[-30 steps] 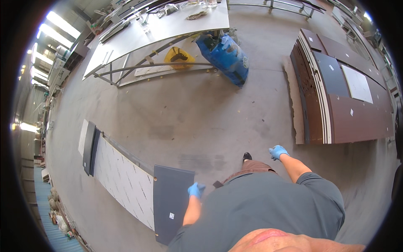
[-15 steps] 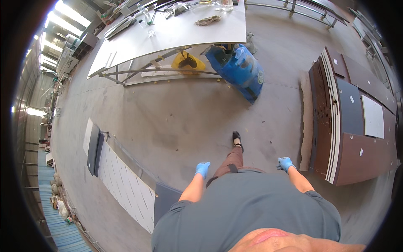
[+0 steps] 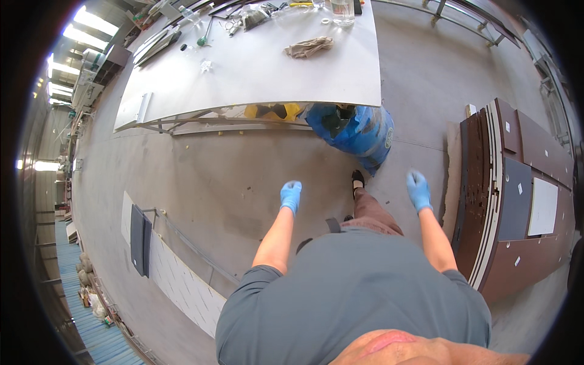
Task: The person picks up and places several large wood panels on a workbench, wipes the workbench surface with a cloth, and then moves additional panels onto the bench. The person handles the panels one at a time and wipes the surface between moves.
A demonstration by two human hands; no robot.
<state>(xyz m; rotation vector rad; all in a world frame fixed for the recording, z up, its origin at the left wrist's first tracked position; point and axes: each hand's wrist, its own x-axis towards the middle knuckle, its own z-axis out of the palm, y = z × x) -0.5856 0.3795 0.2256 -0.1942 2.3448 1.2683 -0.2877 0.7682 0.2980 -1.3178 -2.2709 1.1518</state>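
Note:
My left hand [image 3: 291, 196], in a blue glove, is held out ahead of me above the floor. Its fingers are curled closed, and nothing shows in them. My right hand [image 3: 418, 191], gloved the same way, hangs out over the floor between the blue bag [image 3: 370, 137] and the stack of brown panels [image 3: 532, 258]. Motion smears its fingers, so their pose is unclear. Neither hand touches anything I can see. Ahead stands a white-topped table [image 3: 249, 76], with a crumpled beige cloth [image 3: 309, 47] near its right side.
On the table are a clear container [image 3: 343, 12], dark flat strips [image 3: 157, 47] and small tools. A yellow bag [image 3: 274, 112] sits under it. At left, dark panels [image 3: 140, 242] lean by a long pale board [image 3: 182, 283] with a metal rail. One black shoe [image 3: 358, 179] shows near the blue bag.
I have stepped forward: the table and blue bag are nearer. Both hands have swung up and forward, away from my body.

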